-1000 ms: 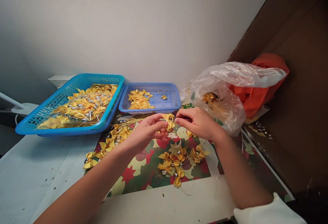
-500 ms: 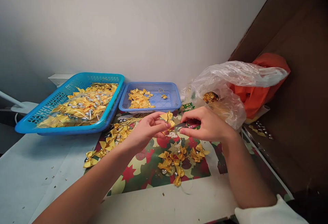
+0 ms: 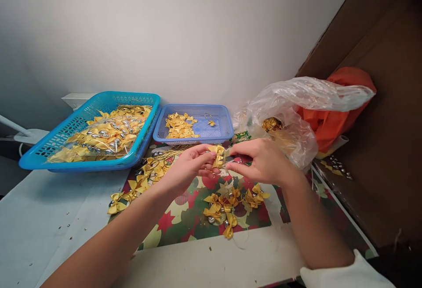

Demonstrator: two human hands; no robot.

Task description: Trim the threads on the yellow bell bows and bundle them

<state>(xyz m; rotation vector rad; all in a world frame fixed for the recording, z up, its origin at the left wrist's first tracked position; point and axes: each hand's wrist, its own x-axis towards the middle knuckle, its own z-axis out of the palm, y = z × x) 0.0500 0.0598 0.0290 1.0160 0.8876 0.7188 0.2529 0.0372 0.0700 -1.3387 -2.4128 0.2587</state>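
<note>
Head view: our left hand [image 3: 187, 167] pinches a gold bow [image 3: 218, 155] above the patterned surface [image 3: 184, 222]; our right hand [image 3: 263, 161] has its fingers clenched beside it, seemingly on a thin thread. We judge assembly midway; steadiness needed next.

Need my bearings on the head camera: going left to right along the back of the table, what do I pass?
Large blue basket of gold bows → small blue basket with loose bows → clear plastic bag → orange bag.
</note>
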